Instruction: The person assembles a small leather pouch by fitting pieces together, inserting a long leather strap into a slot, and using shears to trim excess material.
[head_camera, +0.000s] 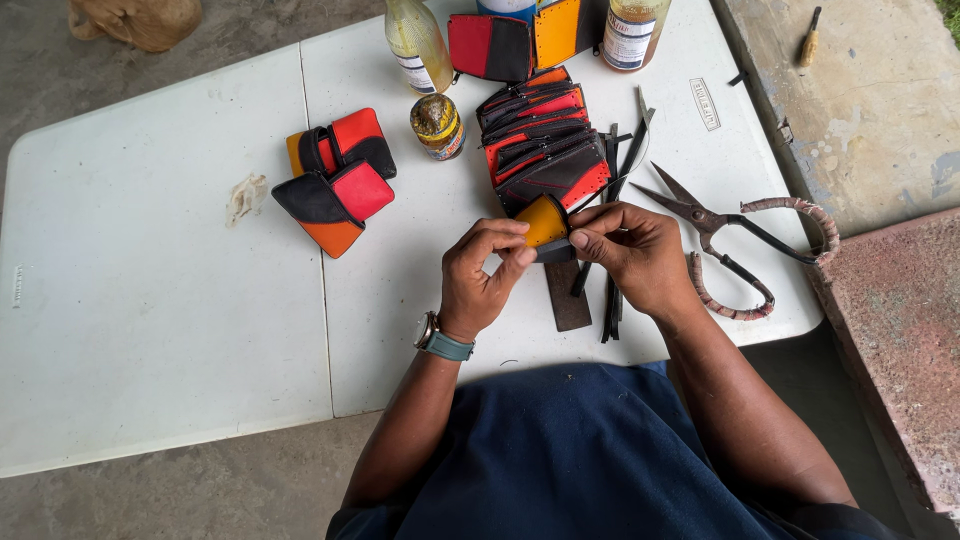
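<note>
Both my hands are up over the near edge of the white folding table (150, 300), working on one small piece. My left hand (482, 275) is curled, thumb and fingertips pinched on the orange leather piece (543, 220), which sits between my two hands just above the table top. My right hand (630, 250) meets it from the other side, thumb and forefinger pressed on the dark strip (553, 251) at the lower edge of that orange piece, so both hands are closed in a grip on the same thing. On my left wrist is a watch (430, 332) with a teal strap.

Directly under my hands lies a flat brown strip (567, 296), and just right of it a few thin black strips (610, 300) run away from me along the table. Beyond my hands a row of red and black pouches (545, 140) stands fanned like cards (the nearest one almost touching the orange piece). To the left, well apart from my hands, a small heap of finished pouches (335, 180) in red, black and orange rests on the table. A little jar with a gold lid (437, 125) stands between that heap and the fanned row, with a clear bottle (418, 45) behind it. To my right lie big black scissors (730, 240) with wrapped handles, blades open, pointing toward my right hand
</note>
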